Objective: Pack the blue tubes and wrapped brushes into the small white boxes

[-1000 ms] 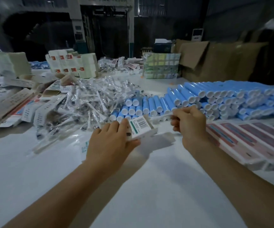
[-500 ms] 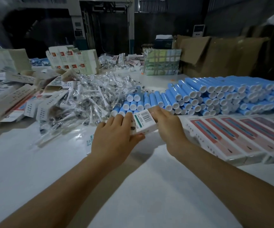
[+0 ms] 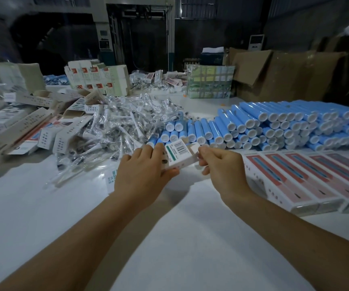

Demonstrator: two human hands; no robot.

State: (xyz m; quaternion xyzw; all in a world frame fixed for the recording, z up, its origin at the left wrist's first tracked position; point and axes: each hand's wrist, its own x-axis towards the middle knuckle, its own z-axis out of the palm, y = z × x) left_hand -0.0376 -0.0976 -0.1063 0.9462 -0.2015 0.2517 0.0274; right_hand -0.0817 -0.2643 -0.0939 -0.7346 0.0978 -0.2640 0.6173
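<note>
The white worktop point(image 3: 33, 217) spreads beneath both forearms and carries everything in sight. Beyond and to the right of the fingers lies the broad stack of blue tubes point(image 3: 284, 127), laid on their sides with white caps facing the person, several layers deep. To the right of the right hand runs a row of flat boxes with red panels point(image 3: 307, 181), side by side on the worktop. Beyond and to the left of the left hand sits a loose heap of wrapped brushes point(image 3: 119, 131) in clear plastic, and further left a jumble of opened white cartons point(image 3: 22, 131). Far behind, brown cardboard boxes point(image 3: 278, 72) stand at the back edge.

Between the two hands, just above the worktop, is the small white box point(image 3: 179, 155), barcode label up. The left hand point(image 3: 142, 175) grips it, fingers point(image 3: 158, 149) curled over its far side and thumb under its near edge. The right hand point(image 3: 221, 171) pinches the box's right end flap with thumb and forefinger, the other fingers curled.
</note>
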